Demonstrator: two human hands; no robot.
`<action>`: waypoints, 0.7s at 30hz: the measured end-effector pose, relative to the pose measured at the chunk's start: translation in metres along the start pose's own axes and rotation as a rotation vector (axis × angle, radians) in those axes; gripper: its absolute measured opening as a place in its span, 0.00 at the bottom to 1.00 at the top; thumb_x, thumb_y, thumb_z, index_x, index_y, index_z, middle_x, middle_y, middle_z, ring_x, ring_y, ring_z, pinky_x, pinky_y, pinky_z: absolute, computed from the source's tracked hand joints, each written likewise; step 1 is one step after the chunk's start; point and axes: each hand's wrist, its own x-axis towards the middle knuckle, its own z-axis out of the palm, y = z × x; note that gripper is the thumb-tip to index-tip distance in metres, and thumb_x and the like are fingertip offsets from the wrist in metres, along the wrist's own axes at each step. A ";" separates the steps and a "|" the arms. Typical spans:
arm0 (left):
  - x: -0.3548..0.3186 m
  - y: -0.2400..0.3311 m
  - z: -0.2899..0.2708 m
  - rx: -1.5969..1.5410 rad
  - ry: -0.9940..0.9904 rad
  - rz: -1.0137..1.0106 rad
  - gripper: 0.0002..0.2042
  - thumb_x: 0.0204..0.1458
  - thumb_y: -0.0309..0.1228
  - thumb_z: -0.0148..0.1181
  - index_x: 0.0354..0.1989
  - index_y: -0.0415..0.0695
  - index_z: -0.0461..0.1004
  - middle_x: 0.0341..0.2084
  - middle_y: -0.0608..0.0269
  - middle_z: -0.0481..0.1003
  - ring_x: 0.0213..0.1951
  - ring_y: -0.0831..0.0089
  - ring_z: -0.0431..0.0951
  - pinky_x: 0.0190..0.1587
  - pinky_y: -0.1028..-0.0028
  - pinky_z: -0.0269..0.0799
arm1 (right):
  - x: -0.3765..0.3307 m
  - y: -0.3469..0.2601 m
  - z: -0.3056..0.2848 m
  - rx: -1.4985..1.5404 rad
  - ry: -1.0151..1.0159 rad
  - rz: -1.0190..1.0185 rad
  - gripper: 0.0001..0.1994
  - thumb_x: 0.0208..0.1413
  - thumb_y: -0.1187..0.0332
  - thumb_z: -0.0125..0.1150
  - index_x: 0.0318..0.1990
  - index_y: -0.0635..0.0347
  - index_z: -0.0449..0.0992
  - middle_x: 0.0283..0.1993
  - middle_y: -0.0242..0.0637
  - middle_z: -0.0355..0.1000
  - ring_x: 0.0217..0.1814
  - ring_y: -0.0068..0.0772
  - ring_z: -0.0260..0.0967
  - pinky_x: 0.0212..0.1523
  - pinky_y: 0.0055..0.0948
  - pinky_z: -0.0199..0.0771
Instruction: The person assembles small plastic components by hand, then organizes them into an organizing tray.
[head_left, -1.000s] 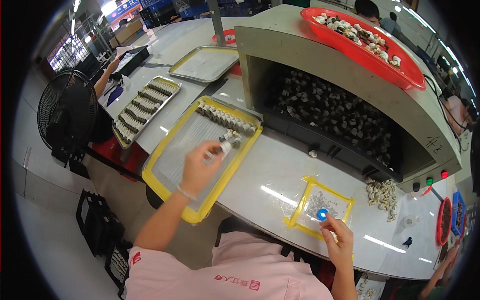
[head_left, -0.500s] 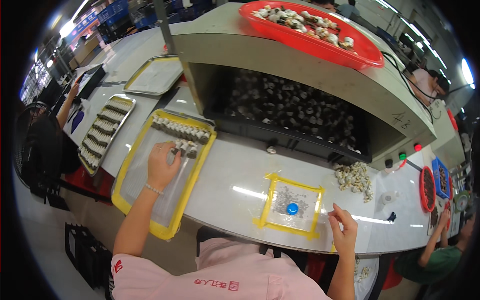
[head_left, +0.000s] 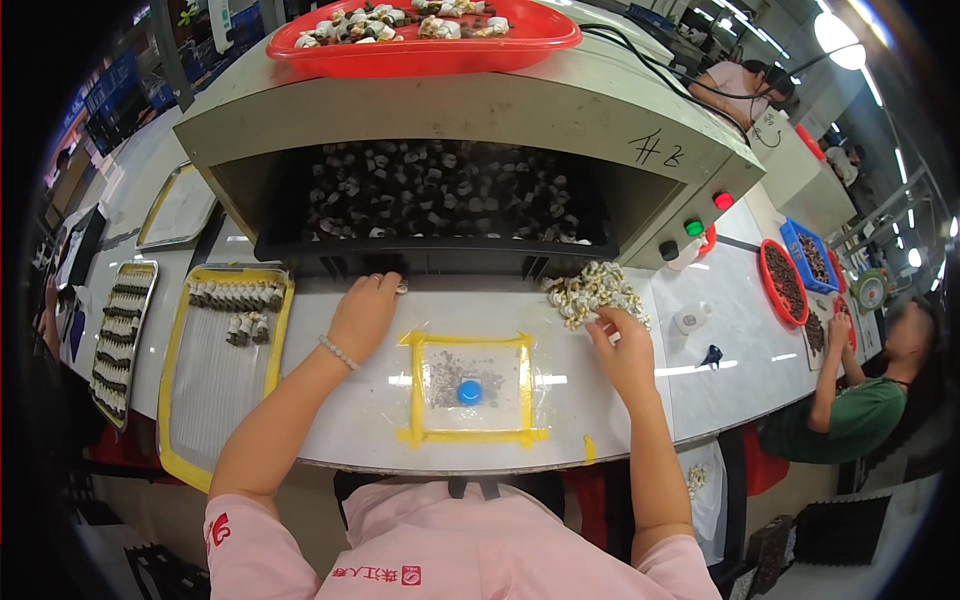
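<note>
Head view: works two-handed at a white tabletop [head_left: 345, 445], apparently early on with the yellow-rimmed tray [head_left: 215, 410] at left. Shows as done one row of white-and-dark pieces [head_left: 235, 295] across the tray's far end, plus a short cluster [head_left: 247, 329] just nearer. Leaves the ridged surface showing through most of the tray, with many more pieces heaped in the black bin [head_left: 470, 262] ahead. Rests the left hand [head_left: 362, 315] just beside a small loose piece [head_left: 403, 287] in front of the bin, with fingers bent close together; cannot tell whether pinching or merely touching it. Holds the right hand [head_left: 625, 352] at the near edge of a pale heap [head_left: 590, 288], with thumb and forefinger curled near each other; cannot tell whether gripping anything
</note>
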 end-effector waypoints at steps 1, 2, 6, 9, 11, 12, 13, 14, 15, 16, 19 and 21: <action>0.000 -0.001 0.001 0.007 -0.001 -0.002 0.11 0.45 0.23 0.57 0.39 0.40 0.69 0.30 0.55 0.70 0.35 0.57 0.72 0.40 0.65 0.69 | 0.003 0.000 0.003 -0.051 -0.003 0.005 0.12 0.46 0.70 0.63 0.39 0.61 0.74 0.35 0.39 0.73 0.33 0.36 0.71 0.34 0.32 0.70; 0.001 0.001 -0.004 -0.049 -0.056 -0.064 0.10 0.46 0.24 0.57 0.37 0.40 0.69 0.31 0.55 0.71 0.36 0.58 0.72 0.39 0.64 0.69 | 0.006 0.000 0.007 -0.039 -0.012 0.002 0.12 0.46 0.70 0.63 0.39 0.61 0.74 0.35 0.39 0.73 0.33 0.36 0.71 0.34 0.32 0.70; -0.013 0.011 -0.016 -0.176 0.063 0.012 0.07 0.44 0.24 0.58 0.32 0.40 0.70 0.27 0.55 0.70 0.33 0.58 0.72 0.36 0.65 0.69 | 0.010 -0.004 0.018 -0.125 -0.071 -0.015 0.11 0.46 0.71 0.61 0.39 0.60 0.72 0.35 0.39 0.73 0.34 0.38 0.70 0.36 0.33 0.70; -0.037 0.015 -0.027 -0.286 0.067 -0.037 0.07 0.42 0.22 0.58 0.32 0.39 0.71 0.31 0.55 0.72 0.33 0.60 0.75 0.38 0.70 0.71 | 0.002 -0.008 0.012 -0.049 -0.113 -0.042 0.10 0.46 0.74 0.60 0.38 0.61 0.72 0.36 0.39 0.73 0.34 0.38 0.70 0.36 0.32 0.70; -0.053 0.026 -0.037 -0.560 -0.035 -0.205 0.07 0.44 0.19 0.57 0.32 0.37 0.69 0.36 0.55 0.73 0.36 0.67 0.77 0.40 0.74 0.74 | -0.010 -0.011 0.007 0.094 -0.154 -0.013 0.12 0.45 0.78 0.58 0.40 0.61 0.72 0.36 0.40 0.72 0.35 0.36 0.70 0.36 0.31 0.70; -0.065 0.031 -0.040 -0.568 -0.041 -0.205 0.07 0.44 0.19 0.57 0.32 0.37 0.69 0.36 0.55 0.73 0.36 0.67 0.77 0.40 0.74 0.74 | -0.014 -0.008 0.007 0.088 -0.156 -0.006 0.12 0.45 0.78 0.58 0.40 0.61 0.72 0.36 0.40 0.72 0.35 0.36 0.70 0.36 0.31 0.70; -0.080 0.034 -0.040 -0.812 -0.031 -0.306 0.07 0.46 0.19 0.57 0.34 0.37 0.68 0.35 0.55 0.73 0.35 0.68 0.77 0.40 0.73 0.75 | -0.019 -0.003 0.009 0.126 -0.179 -0.035 0.12 0.45 0.78 0.58 0.40 0.62 0.72 0.37 0.40 0.72 0.36 0.36 0.70 0.36 0.30 0.70; -0.093 0.040 -0.042 -1.054 -0.019 -0.409 0.08 0.47 0.18 0.56 0.35 0.37 0.66 0.34 0.55 0.74 0.35 0.70 0.77 0.40 0.73 0.76 | -0.022 -0.001 0.010 0.163 -0.202 -0.066 0.13 0.45 0.78 0.58 0.41 0.62 0.72 0.37 0.40 0.72 0.36 0.36 0.70 0.37 0.30 0.70; -0.102 0.047 -0.042 -1.068 -0.030 -0.407 0.08 0.47 0.18 0.56 0.35 0.37 0.66 0.34 0.55 0.74 0.35 0.70 0.77 0.40 0.73 0.76 | -0.024 0.001 0.010 0.169 -0.211 -0.075 0.14 0.44 0.77 0.60 0.41 0.63 0.72 0.38 0.40 0.72 0.37 0.37 0.70 0.37 0.30 0.70; -0.109 0.055 -0.042 -1.253 -0.035 -0.471 0.09 0.48 0.18 0.56 0.36 0.37 0.65 0.33 0.54 0.74 0.36 0.70 0.77 0.40 0.72 0.76 | -0.026 -0.001 0.010 0.155 -0.209 -0.062 0.14 0.44 0.77 0.60 0.41 0.63 0.72 0.38 0.40 0.72 0.37 0.37 0.70 0.37 0.30 0.70; -0.120 0.072 -0.043 -1.527 -0.031 -0.588 0.10 0.49 0.18 0.56 0.38 0.38 0.64 0.33 0.54 0.74 0.35 0.70 0.77 0.39 0.72 0.76 | -0.028 -0.008 0.011 0.112 -0.116 -0.125 0.15 0.43 0.76 0.64 0.42 0.64 0.73 0.38 0.40 0.72 0.36 0.38 0.70 0.37 0.31 0.71; -0.122 0.084 -0.039 -1.674 0.026 -0.654 0.10 0.49 0.19 0.55 0.40 0.38 0.65 0.33 0.53 0.74 0.34 0.70 0.76 0.38 0.72 0.75 | -0.028 -0.010 0.013 -0.015 -0.110 -0.143 0.14 0.42 0.75 0.65 0.39 0.64 0.74 0.37 0.41 0.71 0.34 0.38 0.69 0.35 0.31 0.71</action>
